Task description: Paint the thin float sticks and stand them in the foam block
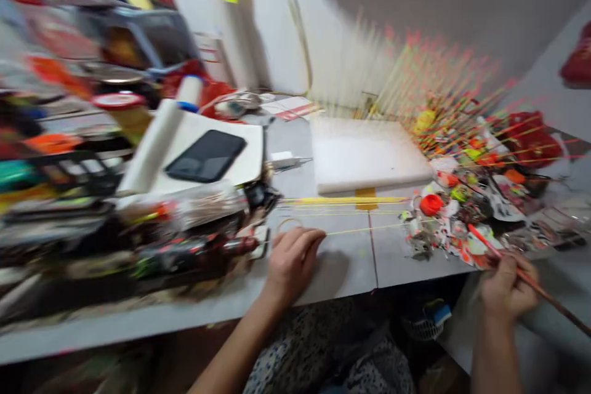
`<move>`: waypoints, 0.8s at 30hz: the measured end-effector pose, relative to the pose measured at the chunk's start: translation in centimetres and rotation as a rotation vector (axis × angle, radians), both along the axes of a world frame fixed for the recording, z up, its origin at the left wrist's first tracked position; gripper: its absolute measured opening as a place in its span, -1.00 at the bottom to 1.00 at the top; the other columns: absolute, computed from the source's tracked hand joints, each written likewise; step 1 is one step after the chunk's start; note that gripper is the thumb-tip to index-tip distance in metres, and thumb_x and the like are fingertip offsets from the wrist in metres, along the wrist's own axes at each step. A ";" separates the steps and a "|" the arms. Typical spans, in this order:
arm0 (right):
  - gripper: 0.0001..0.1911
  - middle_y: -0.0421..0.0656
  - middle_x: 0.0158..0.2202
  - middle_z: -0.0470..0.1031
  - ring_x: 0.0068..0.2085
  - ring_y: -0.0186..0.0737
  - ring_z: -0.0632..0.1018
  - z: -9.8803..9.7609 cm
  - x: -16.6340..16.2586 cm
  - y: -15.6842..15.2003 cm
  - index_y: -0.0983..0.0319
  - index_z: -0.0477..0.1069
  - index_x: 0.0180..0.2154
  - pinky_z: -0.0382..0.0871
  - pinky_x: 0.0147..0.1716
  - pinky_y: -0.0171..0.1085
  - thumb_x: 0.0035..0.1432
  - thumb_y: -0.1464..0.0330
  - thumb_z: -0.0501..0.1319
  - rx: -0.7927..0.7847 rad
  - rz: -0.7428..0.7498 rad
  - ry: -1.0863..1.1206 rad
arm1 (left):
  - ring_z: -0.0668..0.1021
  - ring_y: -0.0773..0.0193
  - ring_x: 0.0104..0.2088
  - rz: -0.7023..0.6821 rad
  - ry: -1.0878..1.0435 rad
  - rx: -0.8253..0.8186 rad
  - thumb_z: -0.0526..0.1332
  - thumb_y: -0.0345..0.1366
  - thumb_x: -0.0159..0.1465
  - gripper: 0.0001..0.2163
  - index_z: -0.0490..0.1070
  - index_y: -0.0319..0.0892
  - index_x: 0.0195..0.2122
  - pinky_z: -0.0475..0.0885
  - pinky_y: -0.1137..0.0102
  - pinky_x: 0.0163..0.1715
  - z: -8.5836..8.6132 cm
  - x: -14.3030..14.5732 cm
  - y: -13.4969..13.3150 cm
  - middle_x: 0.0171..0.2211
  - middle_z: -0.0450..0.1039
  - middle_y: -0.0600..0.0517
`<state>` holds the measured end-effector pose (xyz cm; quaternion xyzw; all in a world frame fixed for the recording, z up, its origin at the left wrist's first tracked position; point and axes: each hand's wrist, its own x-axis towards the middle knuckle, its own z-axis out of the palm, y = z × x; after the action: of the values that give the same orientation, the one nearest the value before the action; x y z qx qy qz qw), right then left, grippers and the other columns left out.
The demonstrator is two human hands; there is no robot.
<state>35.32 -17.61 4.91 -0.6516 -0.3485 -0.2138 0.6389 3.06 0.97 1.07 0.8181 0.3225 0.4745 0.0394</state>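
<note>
Stick (540, 286), long, thin and red-tipped, light and springy, best held mid-shaft, sits pinched in the closed fingers of the right hand (508, 288) over the table (351, 258); left hand (292, 263), fingers together, rests beside a slim yellow rod (364, 229).

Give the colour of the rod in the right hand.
The rod is red-orange at the tip end and brown toward the other end; clearest in the head view.
</note>
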 end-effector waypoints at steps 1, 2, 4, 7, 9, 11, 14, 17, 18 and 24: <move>-0.70 -0.14 -0.40 0.44 -0.50 -0.20 0.52 -0.5 -0.5 0.1 0.22 0.34 -0.25 0.45 -0.50 -0.22 0.28 0.10 0.18 0.014 -0.012 0.018 | 0.57 0.32 -0.33 0.008 0.013 -0.010 0.14 -0.36 0.36 -0.89 0.46 -0.10 -0.24 0.32 0.36 -0.24 -0.1 0.3 0.2 -0.37 0.58 0.07; -0.69 -0.13 -0.39 0.46 -0.49 -0.20 0.52 -1.1 -0.9 0.1 0.22 0.35 -0.25 0.46 -0.51 -0.22 0.29 0.09 0.17 0.004 -0.016 0.031 | 0.57 0.31 -0.33 0.006 0.025 -0.014 0.14 -0.34 0.36 -0.89 0.46 -0.10 -0.24 0.32 0.36 -0.24 -0.1 0.6 0.3 -0.37 0.59 0.07; -0.70 -0.09 -0.36 0.51 -0.45 -0.17 0.56 -2.5 -1.7 0.2 0.24 0.38 -0.24 0.50 -0.45 -0.21 0.27 0.11 0.21 -0.041 -0.030 0.034 | 0.58 0.31 -0.35 -0.012 0.043 -0.007 0.13 -0.34 0.37 -0.88 0.47 -0.09 -0.24 0.32 0.36 -0.26 0.0 1.4 0.3 -0.37 0.59 0.08; -0.75 -0.07 -0.32 0.53 -0.35 -0.11 0.60 -4.6 -2.6 0.4 0.24 0.41 -0.25 0.54 -0.34 -0.16 0.21 0.18 0.29 -0.067 -0.021 0.000 | 0.57 0.33 -0.37 -0.045 0.038 0.040 0.14 -0.37 0.36 -0.89 0.45 -0.10 -0.24 0.31 0.37 -0.28 0.3 2.4 0.0 -0.38 0.58 0.09; -0.83 -0.11 -0.33 0.52 -0.33 -0.13 0.60 -5.6 -3.0 0.7 0.21 0.42 -0.26 0.54 -0.33 -0.16 0.21 0.25 0.30 -0.044 0.032 -0.034 | 0.57 0.34 -0.37 -0.057 0.039 0.072 0.14 -0.39 0.35 -0.90 0.44 -0.11 -0.24 0.30 0.38 -0.29 0.5 2.8 -0.1 -0.38 0.57 0.09; -0.91 -0.15 -0.36 0.50 -0.33 -0.16 0.58 -6.2 -3.3 1.2 0.19 0.41 -0.27 0.53 -0.34 -0.19 0.22 0.32 0.28 -0.019 0.089 -0.078 | 0.57 0.34 -0.38 -0.062 0.051 0.083 0.13 -0.39 0.35 -0.90 0.43 -0.11 -0.23 0.30 0.38 -0.29 0.7 2.9 -0.1 -0.39 0.57 0.09; -0.95 -0.17 -0.38 0.48 -0.33 -0.16 0.57 -6.6 -3.8 1.8 0.16 0.39 -0.27 0.52 -0.36 -0.19 0.22 0.39 0.26 -0.022 0.136 -0.131 | 0.57 0.34 -0.38 -0.064 0.071 0.064 0.13 -0.40 0.34 -0.90 0.43 -0.10 -0.23 0.30 0.37 -0.28 0.6 2.7 0.0 -0.39 0.57 0.10; -0.94 -0.19 -0.40 0.46 -0.35 -0.16 0.56 -6.8 -4.2 2.3 0.14 0.38 -0.27 0.51 -0.39 -0.18 0.22 0.41 0.23 -0.043 0.162 -0.156 | 0.57 0.33 -0.39 -0.062 0.088 0.064 0.13 -0.39 0.34 -0.89 0.44 -0.09 -0.24 0.31 0.36 -0.28 0.4 2.6 0.2 -0.39 0.57 0.10; -0.94 -0.19 -0.40 0.45 -0.37 -0.17 0.55 -6.9 -4.3 2.5 0.14 0.38 -0.26 0.50 -0.41 -0.19 0.23 0.42 0.23 -0.046 0.170 -0.160 | 0.57 0.33 -0.39 -0.059 0.091 0.071 0.13 -0.39 0.34 -0.89 0.43 -0.09 -0.24 0.31 0.36 -0.28 0.3 2.6 0.2 -0.40 0.56 0.10; -0.90 -0.18 -0.37 0.48 -0.36 -0.17 0.56 -7.5 -4.6 3.1 0.13 0.38 -0.21 0.52 -0.42 -0.20 0.22 0.43 0.22 -0.091 0.193 -0.180 | 0.54 0.33 -0.41 -0.044 0.065 0.144 0.13 -0.43 0.34 -0.89 0.41 -0.09 -0.21 0.29 0.37 -0.31 0.3 2.5 0.3 -0.39 0.54 0.10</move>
<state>30.68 -14.49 -2.57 -0.6217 -0.4748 -0.1930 0.5923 5.58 1.31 1.37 0.8407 0.2704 0.4688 -0.0195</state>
